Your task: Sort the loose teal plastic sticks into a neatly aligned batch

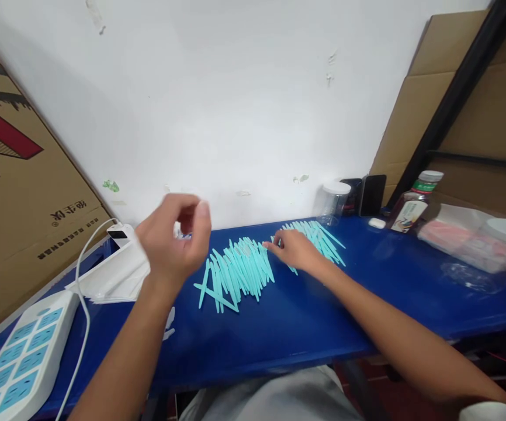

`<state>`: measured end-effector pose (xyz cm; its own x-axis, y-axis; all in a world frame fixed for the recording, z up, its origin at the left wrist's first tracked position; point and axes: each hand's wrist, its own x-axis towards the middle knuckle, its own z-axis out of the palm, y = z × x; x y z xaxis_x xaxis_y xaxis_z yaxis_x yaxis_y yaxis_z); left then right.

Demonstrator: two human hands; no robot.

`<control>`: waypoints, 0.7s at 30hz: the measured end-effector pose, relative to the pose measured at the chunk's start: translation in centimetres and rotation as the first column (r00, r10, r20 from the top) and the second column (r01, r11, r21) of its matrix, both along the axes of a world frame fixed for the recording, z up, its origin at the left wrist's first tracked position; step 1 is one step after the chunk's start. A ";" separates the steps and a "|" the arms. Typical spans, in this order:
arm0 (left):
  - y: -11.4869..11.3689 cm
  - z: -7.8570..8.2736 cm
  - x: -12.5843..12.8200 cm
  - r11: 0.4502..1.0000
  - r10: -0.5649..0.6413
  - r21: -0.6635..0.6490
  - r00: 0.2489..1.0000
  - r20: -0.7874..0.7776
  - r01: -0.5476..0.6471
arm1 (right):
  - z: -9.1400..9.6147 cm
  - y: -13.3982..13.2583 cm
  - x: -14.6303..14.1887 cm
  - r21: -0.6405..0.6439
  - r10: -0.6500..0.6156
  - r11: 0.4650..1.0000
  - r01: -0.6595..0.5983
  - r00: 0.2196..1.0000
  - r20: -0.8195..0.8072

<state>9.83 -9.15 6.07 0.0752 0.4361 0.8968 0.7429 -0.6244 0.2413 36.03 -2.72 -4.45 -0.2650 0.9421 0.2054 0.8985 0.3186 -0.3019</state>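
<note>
At nine o'clock, a cardboard box (pixel 38 181) is showing a ® sign (pixel 55 223) beside upside-down Chinese characters (pixel 69 213), too unclear to read. At three o'clock, a bottle (pixel 414 202) is carrying a label (pixel 409 216) with illegible print.

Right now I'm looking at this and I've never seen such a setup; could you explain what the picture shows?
There's no machine here: these are a person's own bare hands. The one picture comes from a camera worn on their head, looking forward and down.

On the blue table lie two piles of slim turquoise sticks. Around them are a white power strip with blue sockets, a clear jar with a white lid and a white-capped bottle.

The left hand is raised, blurred, fingers curled. The right hand is at the near pile's edge, between the piles. I can't tell whether either holds anything.
</note>
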 end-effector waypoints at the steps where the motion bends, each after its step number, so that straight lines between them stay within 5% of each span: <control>1: 0.9 0.0 -0.5 0.996 0.061 -0.065 0.995 -0.075 -0.066 | -0.4 -0.5 -0.8 -0.033 0.003 0.999 -0.002 0.999 0.033; 5: 5.5 -1.8 -4.1 0.833 0.117 -0.416 0.851 -0.512 -0.365 | -1.5 -1.8 -3.4 -0.136 -0.043 0.989 0.061 0.991 0.130; 10: 9.4 -6.7 -8.7 0.670 0.138 -0.508 0.763 -0.632 -0.541 | -1.3 -2.4 -5.3 -0.190 -0.014 0.981 0.043 0.988 0.151; 14: 10.1 -8.9 -10.5 0.658 0.168 -0.510 0.768 -0.618 -0.554 | -1.1 -2.4 -5.7 -0.270 0.032 0.963 0.013 0.986 0.163; 21: 10.5 -9.9 -12.1 0.650 0.147 -0.512 0.754 -0.640 -0.562 | -1.7 -2.0 -5.4 -0.259 0.049 0.966 -0.008 0.987 0.153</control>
